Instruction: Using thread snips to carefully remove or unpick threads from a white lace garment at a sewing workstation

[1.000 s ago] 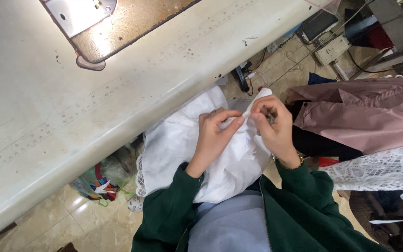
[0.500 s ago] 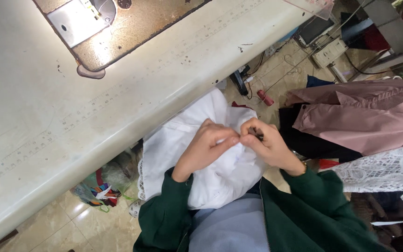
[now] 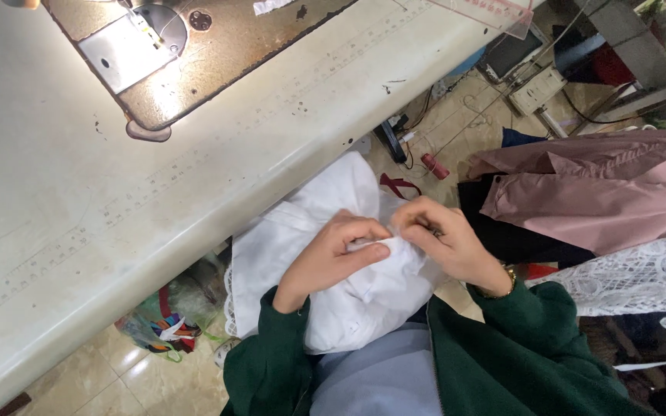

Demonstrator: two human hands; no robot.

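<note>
A bundle of white fabric (image 3: 310, 223) with a lace edge lies in my lap, below the edge of the sewing table. My left hand (image 3: 333, 258) pinches a fold of this fabric between thumb and fingers. My right hand (image 3: 445, 243) grips the same fold just to the right, fingertips almost touching the left ones. A small dark tool may be between the right fingers, but it is mostly hidden. Both sleeves are dark green, and a gold bracelet sits on my right wrist.
The white sewing table (image 3: 79, 200) fills the upper left, with the machine's metal plate (image 3: 194, 54) set in it. Pink cloth (image 3: 603, 192) and white lace (image 3: 641, 277) lie at the right. A red thread spool (image 3: 435, 166), cables and a bag of scraps (image 3: 159, 323) lie on the tiled floor.
My hands have drawn closer together on the white fabric and bunched it into a tighter fold. The view has shifted, showing more of the machine plate.
</note>
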